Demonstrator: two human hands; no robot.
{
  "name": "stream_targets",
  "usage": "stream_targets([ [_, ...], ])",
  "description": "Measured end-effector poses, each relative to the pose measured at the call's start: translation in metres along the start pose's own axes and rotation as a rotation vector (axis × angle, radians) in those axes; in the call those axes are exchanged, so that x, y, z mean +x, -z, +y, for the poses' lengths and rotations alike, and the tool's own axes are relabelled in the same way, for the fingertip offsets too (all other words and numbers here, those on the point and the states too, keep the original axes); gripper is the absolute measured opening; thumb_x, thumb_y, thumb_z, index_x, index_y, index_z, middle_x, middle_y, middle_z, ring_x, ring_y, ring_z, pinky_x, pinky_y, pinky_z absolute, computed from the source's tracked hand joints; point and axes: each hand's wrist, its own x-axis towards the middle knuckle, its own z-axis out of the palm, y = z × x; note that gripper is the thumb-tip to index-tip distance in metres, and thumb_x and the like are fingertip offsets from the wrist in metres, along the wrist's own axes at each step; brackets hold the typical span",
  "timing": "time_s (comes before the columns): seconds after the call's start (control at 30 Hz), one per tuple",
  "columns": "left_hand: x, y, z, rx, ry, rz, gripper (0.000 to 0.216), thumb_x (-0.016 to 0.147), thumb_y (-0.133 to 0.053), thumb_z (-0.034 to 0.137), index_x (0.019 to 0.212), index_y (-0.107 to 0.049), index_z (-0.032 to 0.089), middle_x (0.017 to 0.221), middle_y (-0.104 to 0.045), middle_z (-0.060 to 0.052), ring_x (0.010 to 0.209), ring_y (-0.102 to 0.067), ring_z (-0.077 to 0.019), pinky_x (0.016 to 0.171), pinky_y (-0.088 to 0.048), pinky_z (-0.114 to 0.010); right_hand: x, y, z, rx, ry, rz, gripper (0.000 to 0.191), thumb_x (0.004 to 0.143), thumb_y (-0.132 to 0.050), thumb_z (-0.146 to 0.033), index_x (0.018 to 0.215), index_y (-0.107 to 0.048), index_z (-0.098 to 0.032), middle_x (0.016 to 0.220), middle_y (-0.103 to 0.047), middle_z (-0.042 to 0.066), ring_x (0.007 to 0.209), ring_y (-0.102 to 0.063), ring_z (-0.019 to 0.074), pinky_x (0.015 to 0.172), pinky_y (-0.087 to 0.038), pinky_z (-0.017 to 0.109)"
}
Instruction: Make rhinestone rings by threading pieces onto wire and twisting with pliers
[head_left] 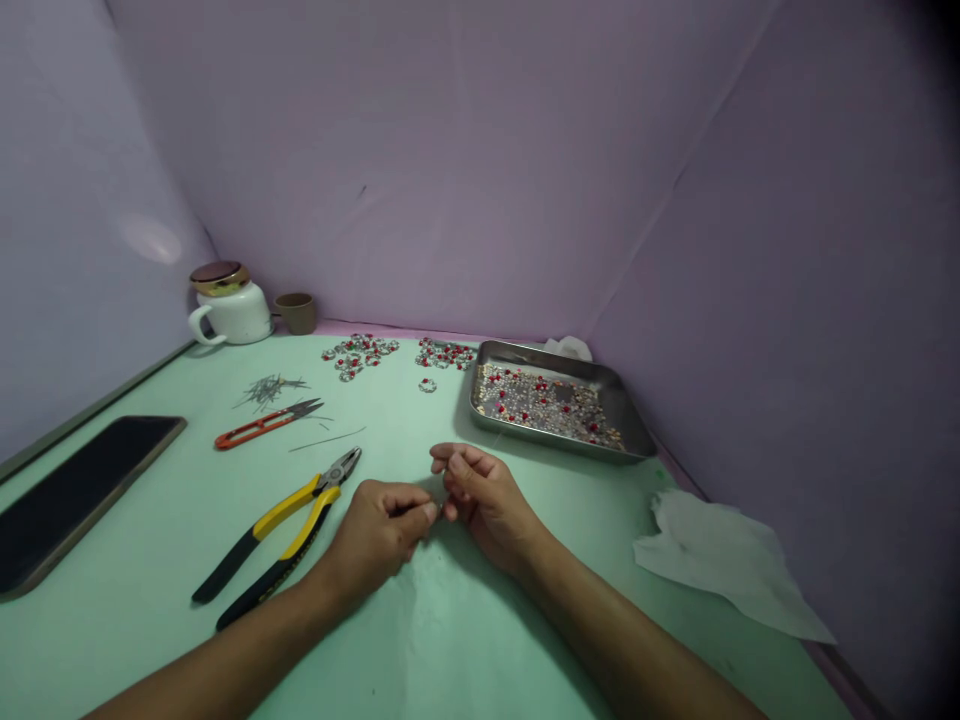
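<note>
My left hand point(379, 535) and my right hand point(480, 500) meet fingertip to fingertip over the green table point(420, 640). Both are closed in a pinch on something too small to name. Yellow-handled pliers point(285, 525) lie just left of my left hand. A steel tray point(626, 420) of small red and silver beads sits behind my right hand. Two piles of beaded rings point(360, 352), point(445, 355) lie at the back of the table.
Orange thread snips point(262, 424) and a bunch of thin wire pins point(266, 388) lie at the left. A dark tablet point(75, 490) rests at the left edge. A white lidded mug point(229, 305) and a brown cup point(297, 312) stand at the back. White tissue point(720, 560) lies right.
</note>
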Motion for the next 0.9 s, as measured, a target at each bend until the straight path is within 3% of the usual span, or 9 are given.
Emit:
stream_targets([
  [0.1, 0.0037, 0.0036, -0.0019, -0.123, 0.092, 0.060, 0.026, 0.070, -0.051, 0.034, 0.052, -0.054, 0.015, 0.033, -0.037, 0.007, 0.032, -0.027, -0.0057, 0.035, -0.019, -0.020, -0.0002, 0.0016, -0.0008, -0.020, -0.014, 0.030, 0.038, 0.062, -0.072, -0.034, 0.094, -0.064, -0.015, 0.090, -0.060, 0.005, 0.054, -0.048, 0.0056, 0.044, -0.044, 0.018],
  [0.33, 0.0053, 0.0034, -0.0017, -0.111, 0.108, 0.013, 0.026, 0.069, -0.053, 0.034, 0.053, -0.056, 0.014, 0.032, -0.040, 0.007, 0.030, -0.030, -0.0051, 0.034, -0.021, -0.018, 0.0005, 0.0011, 0.0073, -0.212, 0.009, 0.085, 0.020, 0.060, -0.072, -0.028, 0.069, -0.065, -0.011, 0.051, -0.057, -0.001, 0.041, -0.049, 0.0068, 0.042, -0.043, 0.021],
  [0.57, 0.0070, 0.0057, -0.0010, -0.082, 0.088, -0.073, 0.028, 0.073, -0.052, 0.037, 0.063, -0.059, 0.012, 0.038, -0.044, 0.006, 0.034, -0.034, -0.0050, 0.037, -0.025, -0.018, -0.0012, 0.0031, 0.0068, -0.181, 0.013, 0.097, 0.017, 0.061, -0.071, -0.025, 0.068, -0.064, -0.011, 0.049, -0.057, -0.002, 0.041, -0.051, 0.0072, 0.044, -0.041, 0.020],
  [0.9, 0.0026, 0.0057, -0.0012, -0.080, 0.045, -0.038, 0.024, 0.069, -0.053, 0.033, 0.058, -0.059, 0.013, 0.036, -0.039, 0.007, 0.035, -0.030, -0.0051, 0.037, -0.022, -0.018, -0.0015, 0.0026, 0.0089, -0.176, 0.031, 0.042, 0.019, 0.063, -0.070, -0.027, 0.069, -0.062, -0.011, 0.050, -0.058, -0.001, 0.042, -0.052, 0.0078, 0.046, -0.042, 0.021],
])
